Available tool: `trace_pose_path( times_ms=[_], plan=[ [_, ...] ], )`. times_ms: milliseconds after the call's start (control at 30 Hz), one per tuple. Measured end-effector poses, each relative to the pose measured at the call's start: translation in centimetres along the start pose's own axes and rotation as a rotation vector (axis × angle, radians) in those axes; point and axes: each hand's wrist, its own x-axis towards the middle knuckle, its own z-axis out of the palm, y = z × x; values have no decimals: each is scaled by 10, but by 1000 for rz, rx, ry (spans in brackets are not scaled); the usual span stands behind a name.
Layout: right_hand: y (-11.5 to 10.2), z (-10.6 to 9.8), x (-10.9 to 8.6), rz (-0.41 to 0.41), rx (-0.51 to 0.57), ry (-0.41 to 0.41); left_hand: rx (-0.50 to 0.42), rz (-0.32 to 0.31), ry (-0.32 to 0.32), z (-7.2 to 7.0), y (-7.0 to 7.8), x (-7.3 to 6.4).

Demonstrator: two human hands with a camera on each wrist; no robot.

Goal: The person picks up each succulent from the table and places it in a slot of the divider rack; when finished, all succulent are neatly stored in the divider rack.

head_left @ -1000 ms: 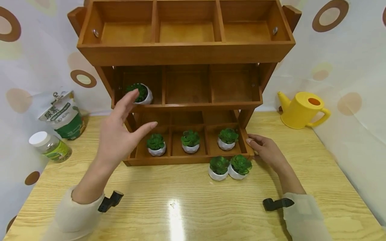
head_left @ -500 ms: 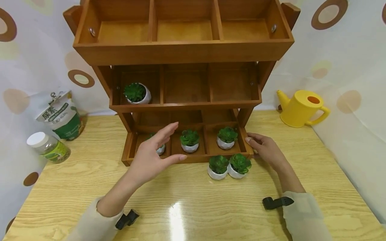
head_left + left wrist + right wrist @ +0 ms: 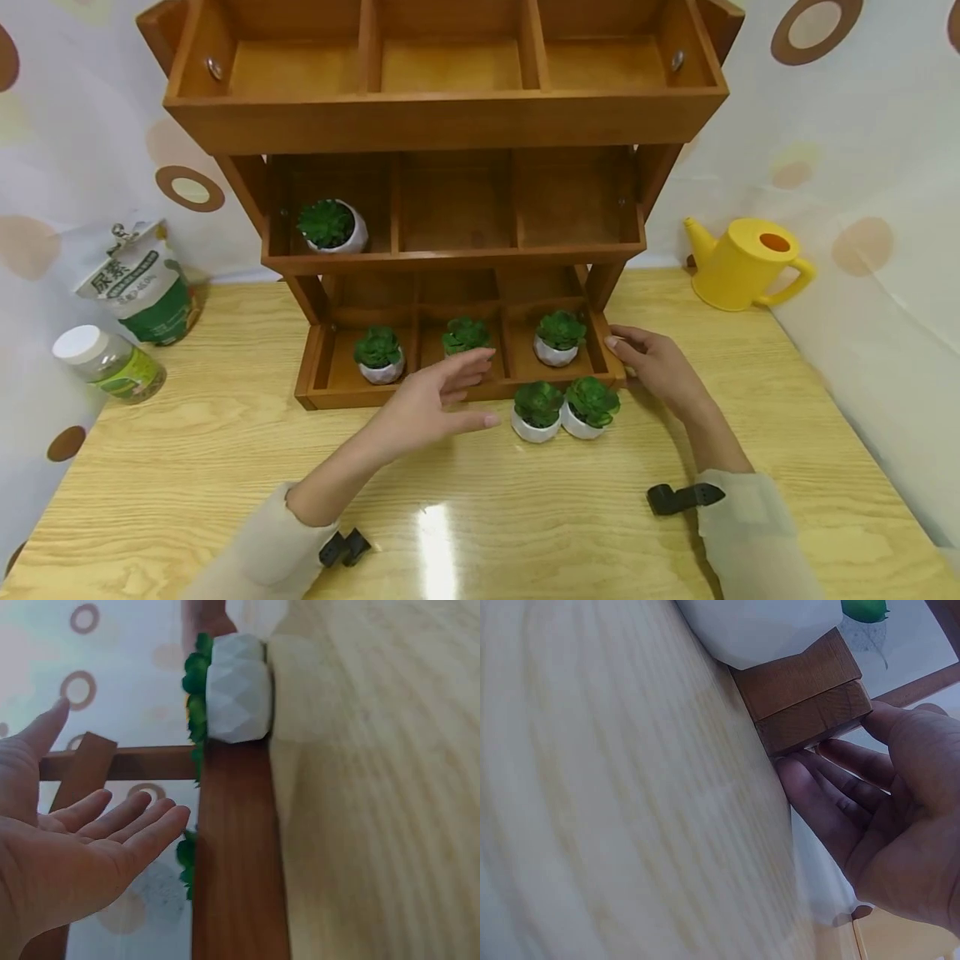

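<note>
head view: i see a person at the table (image 3: 172, 467), left hand (image 3: 429, 407) at 7 o'clock of centre, thumb and fingers wide apart, nothing in the grip; it's in front of the bottom tier (image 3: 341, 397) of a brown wooden shelf (image 3: 450, 121), partly covering the middle plant (image 3: 465, 335). front plant (image 3: 537, 407), green leaves in a white pot, is at 3 o'clock from that hand, just off the thumb tip; its twin (image 3: 591, 404) is just beside it at 3 o'clock, both on the table. right hand (image 3: 658, 367), between 2 and 3 o'clock from the pair, grips the end of the bottom tier. left plant (image 3: 380, 357) at 9 o'clock of the middle one, right plant (image 3: 558, 337) at 3. upper plant (image 3: 333, 227) leans in the tier above, left compartment, 10 o'clock. yellow watering can (image 3: 738, 267) between 1 and 2 from the right hand; jar (image 3: 123, 371) at 9 from the left, pouch (image 3: 146, 292) toward 10. left wrist view: palm at 8 o'clock, fingertips near the tier edge, can't tell if touching; white pots at 12. right wrist view: thumb and curled fingers, between 3 and 4 o'clock, pinch the tier end, narrow grip; white pot at 12.
</note>
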Motion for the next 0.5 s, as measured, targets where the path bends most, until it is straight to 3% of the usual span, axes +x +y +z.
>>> trace_pose_path(
  times_ms=[333,500],
  plan=[
    [-1,1,2,26,38,-10,58,-24,-3,18,-9,7],
    [0,0,1,24,42,-11,68,-45,-62,25,-13,9]
  ],
)
